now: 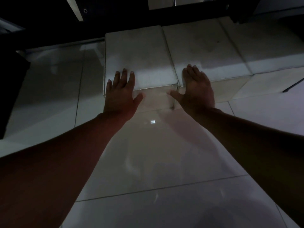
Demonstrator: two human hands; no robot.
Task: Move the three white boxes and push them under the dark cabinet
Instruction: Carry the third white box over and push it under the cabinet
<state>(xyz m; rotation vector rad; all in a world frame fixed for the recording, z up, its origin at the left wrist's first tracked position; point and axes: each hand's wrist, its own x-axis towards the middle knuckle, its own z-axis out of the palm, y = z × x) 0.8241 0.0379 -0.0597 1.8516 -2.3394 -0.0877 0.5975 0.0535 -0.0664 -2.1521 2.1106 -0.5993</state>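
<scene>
Three white boxes stand side by side on the tiled floor, their far ends reaching the shadow under the dark cabinet. The left box has my left hand laid flat over its near left corner, fingers spread. My right hand lies flat on the near left corner of the middle box, fingers spread, thumb pointing toward the left box. The right box sits at the right edge, untouched. Neither hand grips anything.
Glossy pale floor tiles fill the foreground. A dark object stands at the left edge. A thin dark leg rests on the floor by the right box. The scene is dim.
</scene>
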